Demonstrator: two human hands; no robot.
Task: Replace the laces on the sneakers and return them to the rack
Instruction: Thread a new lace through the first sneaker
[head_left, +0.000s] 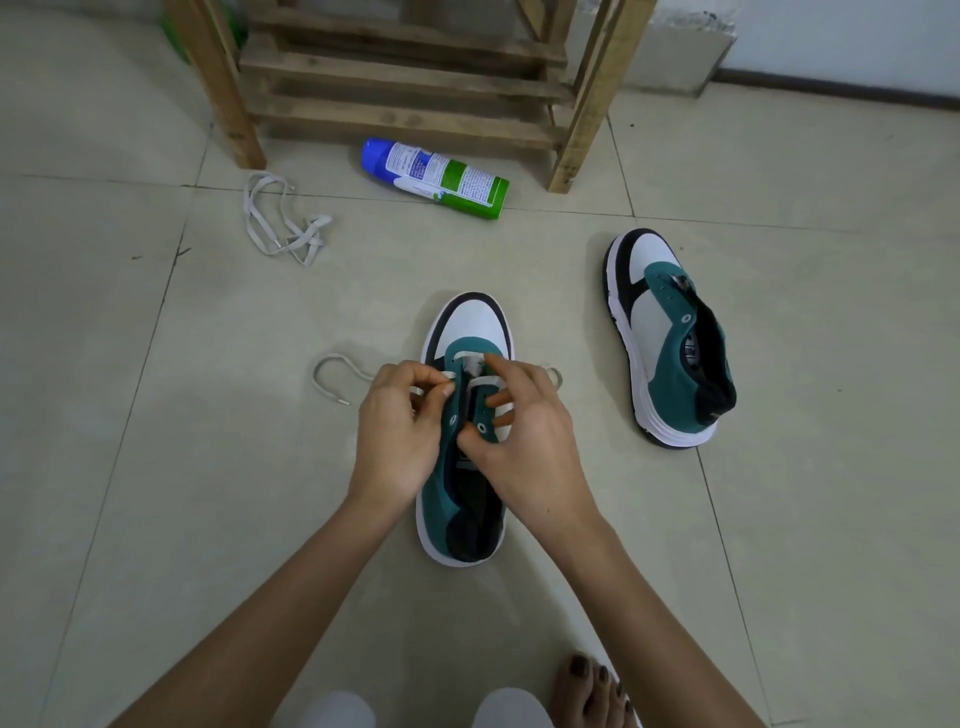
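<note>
I had both hands on the sneaker (470, 415) on the floor, left hand (400, 431) fingers pinching the limp, light lace (332, 371), right hand (524, 441) gripping the soft eyelet flap.

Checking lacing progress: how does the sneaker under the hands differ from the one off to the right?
The near sneaker has a pale lace across its lower eyelets; the far sneaker shows bare eyelets. The near sneaker has the left hand and right hand on it; the far sneaker lies untouched. The near sneaker points straight ahead; the far sneaker is angled. Both are teal, white and black, on the floor.
</note>
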